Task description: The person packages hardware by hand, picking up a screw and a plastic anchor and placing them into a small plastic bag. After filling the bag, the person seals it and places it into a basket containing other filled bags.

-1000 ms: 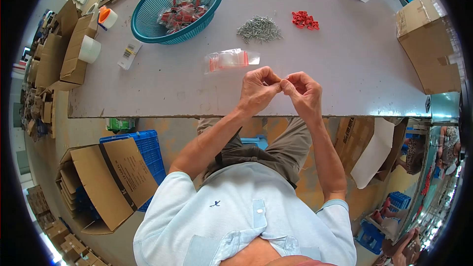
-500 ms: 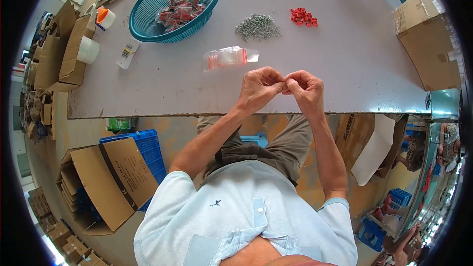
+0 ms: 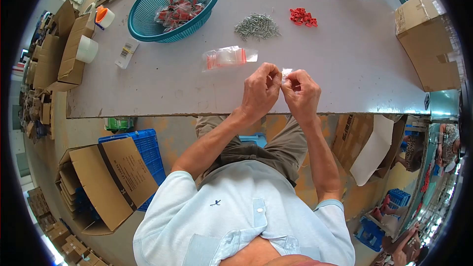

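Note:
My left hand point(image 3: 261, 89) and my right hand point(image 3: 301, 93) are close together above the table near its front edge, fingers pinched. Between their fingertips shows a small clear plastic bag point(image 3: 286, 73), mostly hidden by the fingers. Just beyond my left hand lies a stack of clear zip bags point(image 3: 226, 58) with red strips. Farther back are a pile of silvery screws or nails point(image 3: 257, 26) and a small heap of red plastic pieces point(image 3: 303, 17).
A teal basket point(image 3: 140, 24) holding bagged red pieces stands at the back left. Near it lie a barcode card stack point(image 3: 126, 54) and tape rolls point(image 3: 86, 49). A cardboard box point(image 3: 426, 44) occupies the right end of the table point(image 3: 364, 69).
Both hands have turned and the fingertips have shifted slightly away from me. A bit of clear plastic bag now shows between them, where only touching fingertips showed before.

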Demonstrator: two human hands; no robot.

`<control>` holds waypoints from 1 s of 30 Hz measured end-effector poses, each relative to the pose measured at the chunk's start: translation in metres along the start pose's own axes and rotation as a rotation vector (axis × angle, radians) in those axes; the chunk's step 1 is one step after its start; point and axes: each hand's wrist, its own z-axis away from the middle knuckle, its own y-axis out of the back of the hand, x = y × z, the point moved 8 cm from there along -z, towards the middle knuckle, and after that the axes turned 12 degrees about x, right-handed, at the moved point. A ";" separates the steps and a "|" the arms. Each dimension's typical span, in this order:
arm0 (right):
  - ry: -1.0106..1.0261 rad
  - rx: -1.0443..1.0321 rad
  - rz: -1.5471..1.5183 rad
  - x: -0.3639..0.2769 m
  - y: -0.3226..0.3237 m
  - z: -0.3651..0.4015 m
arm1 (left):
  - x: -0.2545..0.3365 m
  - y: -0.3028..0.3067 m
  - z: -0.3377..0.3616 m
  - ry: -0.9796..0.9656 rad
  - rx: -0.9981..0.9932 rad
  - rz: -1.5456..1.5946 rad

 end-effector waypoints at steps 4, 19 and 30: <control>0.053 -0.028 0.006 -0.007 -0.003 -0.002 | -0.016 -0.008 0.000 0.153 -0.099 0.084; 0.140 -0.103 -0.066 0.000 -0.010 -0.035 | -0.047 -0.009 -0.026 0.246 -0.123 0.227; 0.363 -0.569 0.343 0.056 -0.105 -0.125 | -0.049 -0.010 -0.041 0.080 -0.110 0.159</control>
